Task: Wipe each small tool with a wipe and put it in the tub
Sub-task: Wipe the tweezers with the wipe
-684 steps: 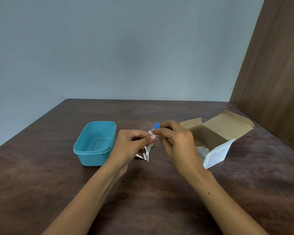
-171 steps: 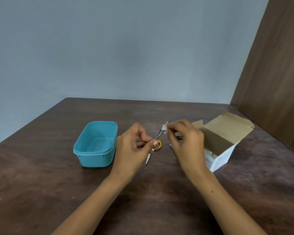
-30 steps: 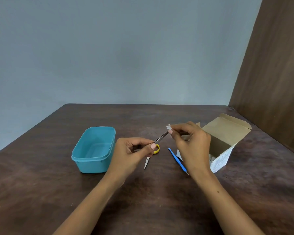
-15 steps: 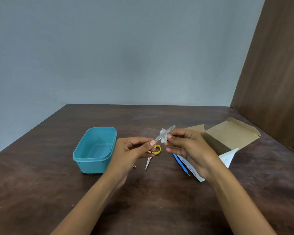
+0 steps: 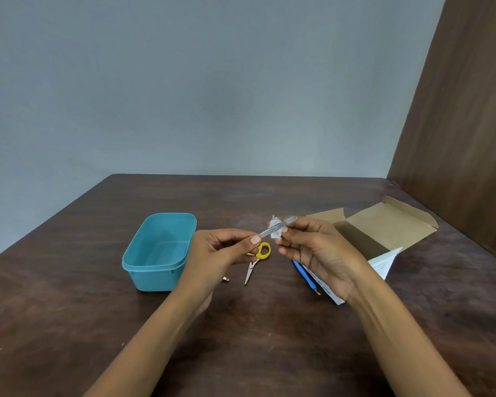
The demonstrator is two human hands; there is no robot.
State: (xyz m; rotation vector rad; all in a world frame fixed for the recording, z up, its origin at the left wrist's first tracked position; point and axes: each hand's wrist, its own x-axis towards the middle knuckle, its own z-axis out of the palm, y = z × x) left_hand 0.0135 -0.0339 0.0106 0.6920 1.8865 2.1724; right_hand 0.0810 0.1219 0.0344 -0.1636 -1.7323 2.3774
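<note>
The left hand (image 5: 221, 253) pinches one metal nail file (image 5: 277, 227) at mid-frame; the right hand (image 5: 318, 250) pinches one crumpled wipe (image 5: 276, 227) against it, lower down the blade than half a second ago. On the table (image 5: 69, 310) lie one pair of yellow-handled scissors (image 5: 258, 257), one blue tool (image 5: 305, 277), and perhaps a clipper (image 5: 226, 279). The teal tub (image 5: 158, 250) holds nothing; the cardboard box (image 5: 384, 230) stands open.

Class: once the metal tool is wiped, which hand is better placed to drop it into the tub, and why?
Left. The left hand already pinches the metal tool and sits right beside the teal tub. The right hand holds the wipe, farther away.
</note>
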